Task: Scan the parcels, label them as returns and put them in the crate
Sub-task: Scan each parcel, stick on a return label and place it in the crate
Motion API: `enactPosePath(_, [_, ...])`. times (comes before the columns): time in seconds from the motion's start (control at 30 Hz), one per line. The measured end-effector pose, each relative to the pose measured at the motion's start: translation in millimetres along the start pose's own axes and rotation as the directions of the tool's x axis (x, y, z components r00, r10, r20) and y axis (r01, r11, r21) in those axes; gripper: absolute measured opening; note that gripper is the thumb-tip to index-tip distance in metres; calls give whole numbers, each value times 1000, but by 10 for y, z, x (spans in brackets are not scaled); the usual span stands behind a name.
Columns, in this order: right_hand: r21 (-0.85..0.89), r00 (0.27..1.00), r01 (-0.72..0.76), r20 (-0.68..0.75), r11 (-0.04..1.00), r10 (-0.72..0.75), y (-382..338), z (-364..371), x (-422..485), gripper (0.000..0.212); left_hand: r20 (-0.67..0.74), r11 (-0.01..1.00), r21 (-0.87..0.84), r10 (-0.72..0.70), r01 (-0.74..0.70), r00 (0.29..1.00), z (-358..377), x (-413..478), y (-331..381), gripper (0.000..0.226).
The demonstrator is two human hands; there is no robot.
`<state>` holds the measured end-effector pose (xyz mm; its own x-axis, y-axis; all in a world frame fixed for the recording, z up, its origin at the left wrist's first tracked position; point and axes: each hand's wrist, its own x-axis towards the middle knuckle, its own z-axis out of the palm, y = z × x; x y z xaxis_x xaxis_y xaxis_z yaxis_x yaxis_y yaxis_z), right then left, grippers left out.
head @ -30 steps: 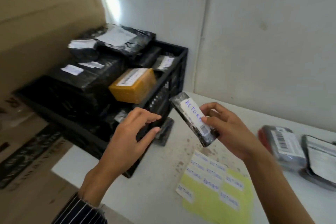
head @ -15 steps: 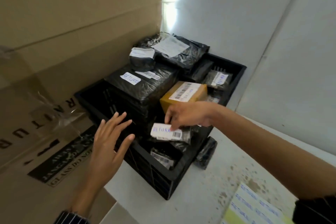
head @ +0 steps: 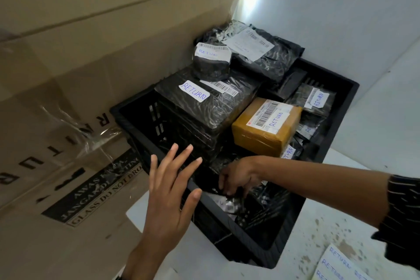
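A black plastic crate (head: 272,257) stands on the white table and holds several parcels marked RETURN: a large black wrapped box (head: 204,111), a brown box (head: 266,129), a round black parcel (head: 211,61) and black bags (head: 268,57). My right hand (head: 238,175) reaches down into the crate's near end, fingers curled round a small black parcel (head: 237,191) that is mostly hidden under them. My left hand (head: 168,191) hovers with fingers spread over the crate's near left rim and holds nothing.
A big cardboard carton (head: 79,75) with glass-warning print stands tight against the crate's left side. White walls close in behind and to the right. A sheet of handwritten RETURN labels (head: 336,266) lies on the table (head: 375,125) at the bottom right.
My right hand has carried the small labelled parcel from above the table over the crate's rim and lowered it deep into the near end. My left hand has moved to the rim.
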<state>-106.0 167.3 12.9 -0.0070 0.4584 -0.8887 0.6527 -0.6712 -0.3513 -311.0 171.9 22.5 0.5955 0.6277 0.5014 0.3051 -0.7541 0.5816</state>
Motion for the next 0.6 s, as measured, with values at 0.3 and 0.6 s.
enactPosePath(0.3, [40, 993, 121, -19, 992, -121, -11, -97, -203, 38, -31, 999, -49, -21, 19, 999, 12, 0, 41, 42])
enactPosePath(0.6, [219, 749, 617, -456, 756, -480, 277, -44, -1431, 21, 40, 985, -165, 63, -56, 997, -2, 125, 698, 27])
